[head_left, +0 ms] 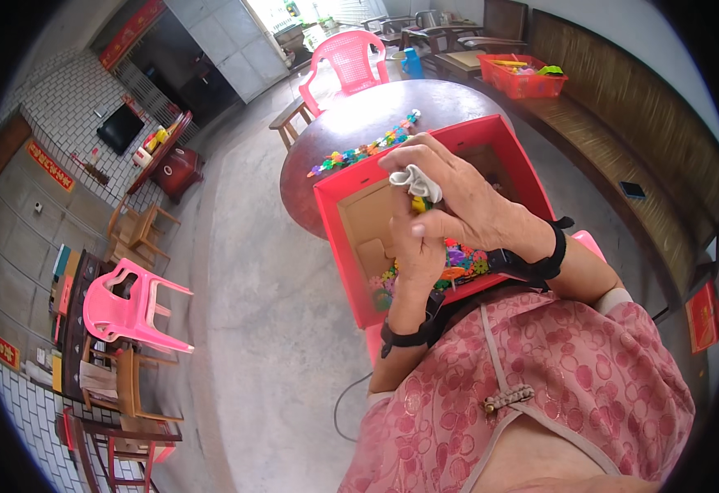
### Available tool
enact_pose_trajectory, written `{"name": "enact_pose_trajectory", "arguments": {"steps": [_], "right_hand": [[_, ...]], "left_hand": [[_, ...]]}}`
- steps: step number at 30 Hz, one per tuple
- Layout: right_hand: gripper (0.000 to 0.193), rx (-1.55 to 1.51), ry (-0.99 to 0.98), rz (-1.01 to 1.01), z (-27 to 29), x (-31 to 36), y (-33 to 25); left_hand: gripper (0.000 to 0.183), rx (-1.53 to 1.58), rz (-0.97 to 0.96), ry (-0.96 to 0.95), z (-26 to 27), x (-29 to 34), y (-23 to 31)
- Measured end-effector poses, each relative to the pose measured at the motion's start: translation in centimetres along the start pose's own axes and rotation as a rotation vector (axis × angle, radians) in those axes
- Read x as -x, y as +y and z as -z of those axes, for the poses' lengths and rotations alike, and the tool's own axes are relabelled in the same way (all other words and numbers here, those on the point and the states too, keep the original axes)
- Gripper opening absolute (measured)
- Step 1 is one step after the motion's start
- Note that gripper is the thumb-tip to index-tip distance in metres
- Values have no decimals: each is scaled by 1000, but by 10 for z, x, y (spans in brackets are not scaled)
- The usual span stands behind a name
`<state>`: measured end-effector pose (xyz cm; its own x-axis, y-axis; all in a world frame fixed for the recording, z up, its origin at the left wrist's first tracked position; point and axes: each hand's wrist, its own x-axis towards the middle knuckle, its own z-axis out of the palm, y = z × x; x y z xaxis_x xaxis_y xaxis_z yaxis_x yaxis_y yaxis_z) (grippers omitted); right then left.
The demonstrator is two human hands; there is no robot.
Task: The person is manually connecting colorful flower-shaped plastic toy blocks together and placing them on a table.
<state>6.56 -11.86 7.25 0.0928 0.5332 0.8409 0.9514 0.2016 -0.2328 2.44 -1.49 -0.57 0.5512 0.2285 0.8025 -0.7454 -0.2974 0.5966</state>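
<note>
My left hand [418,251] and my right hand [478,195] come together above a red open box [332,215]. Between them shows a small yellow plastic piece [418,205], mostly covered by fingers; both hands are closed around it. A crumpled whitish cloth wrap [414,182] sits at the fingertips; which finger it belongs to is unclear. My right thumb lies close against my left hand. Many colourful interlocking flower-shaped plastic pieces [476,261] lie in the near part of the box, partly hidden by my hands. A brown cardboard flap [373,255] shows inside it.
Beyond the box, a chain of joined colourful pieces [367,149] lies on a round dark table [310,177]. Pink plastic chairs stand behind it [348,62] and at left [133,304]. On the long wooden bench [597,156] at right stands a red basket [523,82].
</note>
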Motion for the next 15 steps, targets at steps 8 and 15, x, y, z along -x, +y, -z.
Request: {"name": "enact_pose_trajectory", "arguments": {"steps": [8, 15], "right_hand": [[37, -178, 33, -38, 10, 1, -6], [28, -47, 23, -143, 21, 8, 2]], "left_hand": [[37, 39, 112, -3, 7, -3, 22], [38, 264, 211, -210, 8, 2, 21]]}}
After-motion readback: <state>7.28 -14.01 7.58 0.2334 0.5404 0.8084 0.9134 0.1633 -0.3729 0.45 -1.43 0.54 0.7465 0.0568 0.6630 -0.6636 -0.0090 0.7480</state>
